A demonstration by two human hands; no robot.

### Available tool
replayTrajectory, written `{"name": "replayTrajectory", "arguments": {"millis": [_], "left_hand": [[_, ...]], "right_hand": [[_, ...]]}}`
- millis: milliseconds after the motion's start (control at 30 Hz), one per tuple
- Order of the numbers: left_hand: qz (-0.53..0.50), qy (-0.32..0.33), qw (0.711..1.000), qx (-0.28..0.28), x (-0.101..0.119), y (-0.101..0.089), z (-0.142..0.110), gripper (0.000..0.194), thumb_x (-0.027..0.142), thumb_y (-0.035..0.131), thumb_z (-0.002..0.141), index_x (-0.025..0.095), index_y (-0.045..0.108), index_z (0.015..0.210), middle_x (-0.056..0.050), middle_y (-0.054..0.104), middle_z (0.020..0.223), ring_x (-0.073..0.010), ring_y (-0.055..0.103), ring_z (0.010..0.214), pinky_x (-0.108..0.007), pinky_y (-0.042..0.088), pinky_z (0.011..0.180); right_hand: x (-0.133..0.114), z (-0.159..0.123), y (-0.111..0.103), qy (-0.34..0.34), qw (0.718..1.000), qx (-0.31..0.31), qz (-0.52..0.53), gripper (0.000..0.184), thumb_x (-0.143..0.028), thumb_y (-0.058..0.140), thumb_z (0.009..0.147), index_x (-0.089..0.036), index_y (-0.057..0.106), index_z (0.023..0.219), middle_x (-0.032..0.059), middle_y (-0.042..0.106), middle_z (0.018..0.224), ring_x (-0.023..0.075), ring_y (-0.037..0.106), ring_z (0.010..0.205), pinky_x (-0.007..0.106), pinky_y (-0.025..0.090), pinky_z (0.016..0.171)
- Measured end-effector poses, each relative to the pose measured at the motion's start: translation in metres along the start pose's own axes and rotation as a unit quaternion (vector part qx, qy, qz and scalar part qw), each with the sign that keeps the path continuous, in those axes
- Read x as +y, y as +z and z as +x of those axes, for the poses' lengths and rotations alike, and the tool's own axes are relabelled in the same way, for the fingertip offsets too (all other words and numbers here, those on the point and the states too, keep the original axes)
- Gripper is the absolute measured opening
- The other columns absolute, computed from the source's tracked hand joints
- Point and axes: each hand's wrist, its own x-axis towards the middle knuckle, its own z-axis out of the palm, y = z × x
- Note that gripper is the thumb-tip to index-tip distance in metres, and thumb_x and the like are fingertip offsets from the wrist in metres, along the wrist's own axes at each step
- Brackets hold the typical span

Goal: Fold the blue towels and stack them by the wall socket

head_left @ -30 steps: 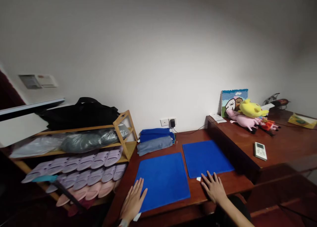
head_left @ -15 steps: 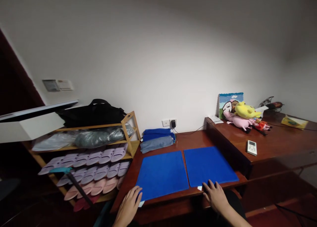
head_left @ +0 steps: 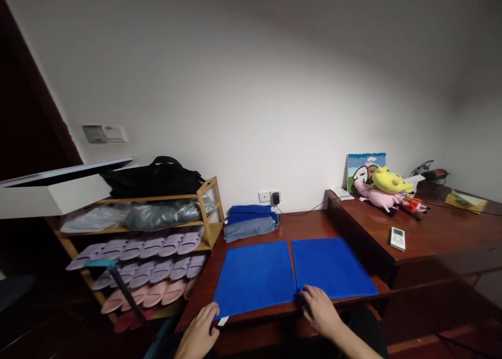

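Two blue cloths lie flat side by side on the wooden desk, the left cloth (head_left: pixel 254 278) and the right cloth (head_left: pixel 333 267), with a narrow gap between them. A white tag sticks out from the left cloth's near edge. My left hand (head_left: pixel 201 330) rests at that cloth's near left corner, its thumb apart from the fingers. At the near end of the gap is my right hand (head_left: pixel 319 309), fingers bent and loosely apart, by the corners of both cloths. Behind lie folded blue cloths (head_left: pixel 251 211) and a folded grey-blue cloth (head_left: pixel 250 229).
A wooden rack (head_left: pixel 214 212) on the left holds several slippers (head_left: pixel 151 244), plastic-wrapped items and a black bag (head_left: pixel 157 178). On the raised desk part at right are plush toys (head_left: pixel 390 184), a picture and a white remote (head_left: pixel 397 239). A plugged-in adapter (head_left: pixel 276 198) trails a cord.
My right hand has moved left along the near edge, from the right cloth to the gap between the cloths. My left hand has shifted slightly left and down. The view has turned slightly.
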Motion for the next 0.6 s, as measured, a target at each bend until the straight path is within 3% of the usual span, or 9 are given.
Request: {"name": "replayTrajectory", "arguments": {"millis": [100,167,333,467,600], "left_hand": [[0.009,0.005,1.0,-0.011,0.002,-0.009,-0.003,0.04,0.008,0.051,0.07,0.03,0.063,0.101,-0.003,0.072,0.12,-0.0223,0.065,0.118,-0.035,0.048,0.106],[0.02,0.009,1.0,-0.017,0.002,-0.014,-0.006,0.034,0.007,0.05,0.073,0.029,0.061,0.096,-0.002,0.072,0.112,-0.0212,0.066,0.11,-0.034,0.048,0.101],[0.045,-0.003,0.999,-0.027,0.0,-0.021,-0.008,0.023,0.007,0.05,0.072,0.027,0.053,0.081,0.0,0.068,0.098,-0.019,0.065,0.097,-0.03,0.046,0.09],[0.041,-0.011,0.999,-0.012,0.0,-0.028,-0.002,0.017,0.011,0.05,0.075,0.027,0.053,0.078,0.002,0.066,0.086,-0.018,0.066,0.087,-0.029,0.046,0.083],[-0.018,-0.042,0.997,0.062,-0.002,-0.046,0.007,0.012,0.021,0.049,0.08,0.028,0.058,0.08,0.003,0.07,0.082,-0.0162,0.067,0.079,-0.026,0.049,0.076]], "right_hand": [[-0.024,0.018,0.022,-0.06,0.998,-0.02,0.015,0.057,-0.029,0.059,0.092,-0.024,0.055,0.148,0.009,0.058,0.152,0.0266,0.053,0.139,0.043,0.032,0.124],[-0.034,0.025,0.042,-0.078,0.997,-0.011,-0.001,0.054,-0.027,0.064,0.091,-0.023,0.058,0.144,0.0096,0.065,0.143,0.0268,0.059,0.131,0.043,0.036,0.121],[-0.039,0.024,0.075,-0.104,0.988,0.088,-0.065,0.033,-0.009,0.063,0.09,-0.026,0.069,0.118,0.0034,0.074,0.105,0.023,0.069,0.095,0.034,0.05,0.091],[-0.033,0.023,0.063,-0.134,0.984,0.085,-0.087,0.02,-0.01,0.059,0.095,-0.027,0.069,0.098,-0.0008,0.072,0.092,0.0194,0.067,0.083,0.029,0.048,0.076],[-0.038,0.031,0.023,-0.126,0.987,0.079,-0.064,0.02,-0.014,0.055,0.099,-0.028,0.07,0.1,-0.0016,0.072,0.09,0.0176,0.067,0.083,0.027,0.047,0.075]]}}
